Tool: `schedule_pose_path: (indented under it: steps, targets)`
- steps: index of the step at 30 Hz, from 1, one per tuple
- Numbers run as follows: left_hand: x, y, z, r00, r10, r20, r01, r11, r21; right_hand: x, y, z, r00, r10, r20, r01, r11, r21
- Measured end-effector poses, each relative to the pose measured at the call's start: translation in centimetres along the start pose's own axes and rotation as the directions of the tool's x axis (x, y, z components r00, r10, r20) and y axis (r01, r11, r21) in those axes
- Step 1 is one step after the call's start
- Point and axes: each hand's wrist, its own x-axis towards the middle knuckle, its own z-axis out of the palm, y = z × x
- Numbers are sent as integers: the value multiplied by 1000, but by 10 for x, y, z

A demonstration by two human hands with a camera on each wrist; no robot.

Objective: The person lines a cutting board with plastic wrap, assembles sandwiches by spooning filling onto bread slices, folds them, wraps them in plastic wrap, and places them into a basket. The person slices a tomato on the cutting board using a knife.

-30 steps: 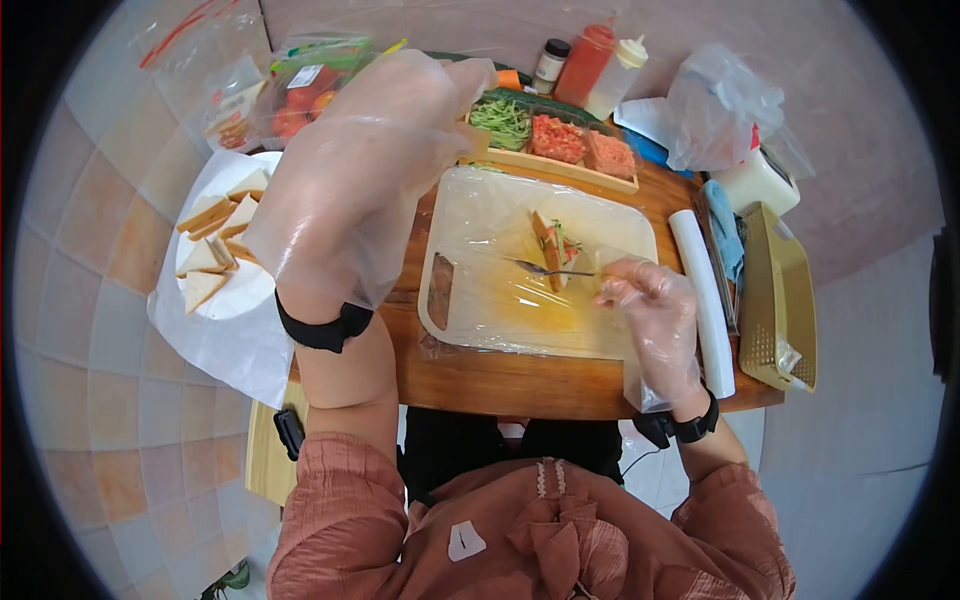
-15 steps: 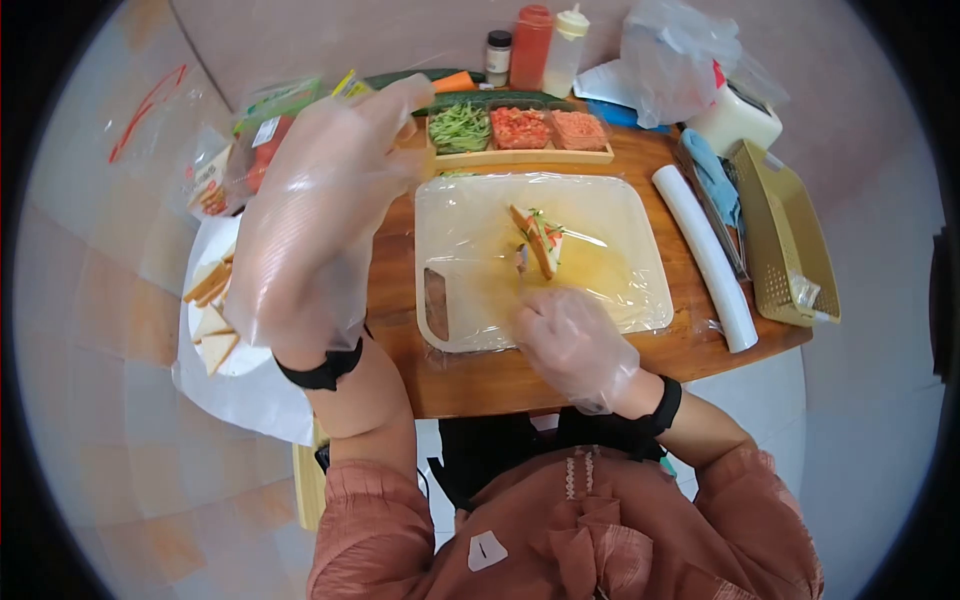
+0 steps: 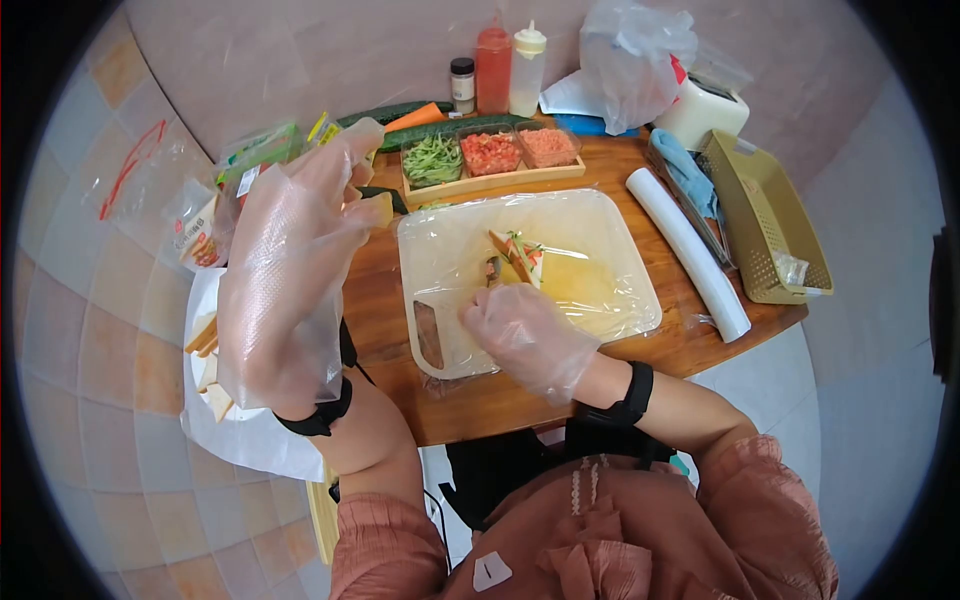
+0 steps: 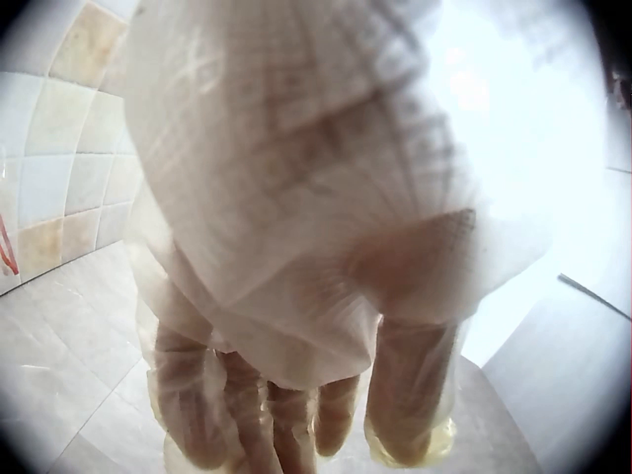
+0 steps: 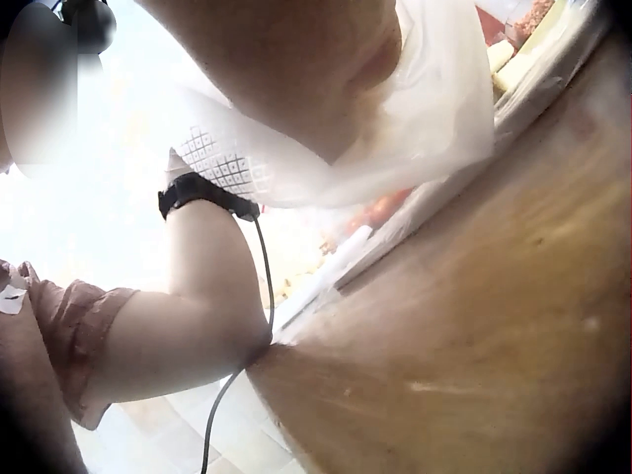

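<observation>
My gloved left hand (image 3: 290,270) is raised over the left side of the table, its fingers extended and holding nothing. In the left wrist view its fingers (image 4: 410,395) point downward in the frame inside the clear plastic glove. My gloved right hand (image 3: 530,335) grips a small metal spoon (image 3: 492,268) over the white cutting board (image 3: 630,310). The spoon's head sits close beside a triangular sandwich piece (image 3: 518,258) with vegetable shreds on its filling. Most of the spoon's handle is hidden inside the fist. Clear film covers the board.
Behind the board, a wooden tray (image 3: 500,183) holds tubs of shredded cucumber (image 3: 432,160) and chopped red and pink fillings. Squeeze bottles (image 3: 493,70) stand behind. Bread triangles (image 3: 205,340) lie at left, partly behind the left arm. A white roll (image 3: 690,255) and a basket (image 3: 770,220) are at right.
My right hand has swung from the board's right side to its front, turning the spoon to point away from me. The left hand stays raised, fingers extended. The head view has shifted.
</observation>
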Motion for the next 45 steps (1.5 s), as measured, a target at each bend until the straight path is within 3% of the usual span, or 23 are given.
schedule_pose_path:
  steps: [2, 4, 6, 10, 12, 15, 22, 24, 27, 31, 34, 38, 40, 42, 45]
  targets:
    - [-6, -1, 3, 999, 4, -31, -5, 999, -34, 0, 1, 1, 1000, 0, -30, 0, 1000, 3]
    - [-5, -2, 2, 998, 7, -64, -11, 998, -64, 1, 2, 3, 999, 20, 43, -19, 1000, -14]
    - [-5, -1, 1, 997, -76, -4, 76, 994, -74, 0, 0, -1, 1000, 17, 16, -17, 1000, -4]
    - [-10, 2, 4, 998, -49, -24, 48, 997, -61, -2, 0, -4, 999, 30, 23, -30, 1000, -4]
    - [-15, 1, 9, 991, -60, -117, 30, 969, -246, -2, -1, -6, 998, 43, 42, -42, 999, -25]
    - [-10, -2, 6, 996, 21, -89, -31, 994, -108, -5, -2, -4, 998, 49, 44, -46, 998, -53]
    - [-13, -5, 12, 994, -60, -95, 42, 984, -174, -6, -8, -6, 995, 71, 72, -65, 995, -77]
    - [-13, -4, 12, 995, -74, -73, 52, 962, -270, -6, -10, -9, 996, 65, 64, -60, 995, -74]
    - [-8, -2, 7, 995, -97, -8, 94, 978, -185, -6, -12, -14, 997, 57, 59, -53, 996, -68]
    - [-11, -1, 9, 993, -107, -59, 92, 973, -214, -7, -14, -17, 996, 60, 64, -53, 993, -101]
    - [-8, -6, 6, 996, -91, -17, 86, 974, -209, -7, -16, -17, 995, 55, 79, -47, 994, -103]
    - [-5, -12, 5, 1000, 23, 9, -22, 995, -96, -8, -16, -16, 997, 44, 57, -39, 995, -92]
    - [-6, -9, 6, 999, 51, 17, -49, 996, -69, -6, -17, -19, 1000, 8, 10, -7, 986, -168]
    - [-8, 1, 7, 995, -96, -26, 91, 981, -170, -6, -17, -21, 1000, 10, 23, -7, 988, -157]
    - [-8, -2, 6, 996, -92, -10, 89, 982, -164, -7, -17, -25, 1000, 8, 30, -4, 991, -137]
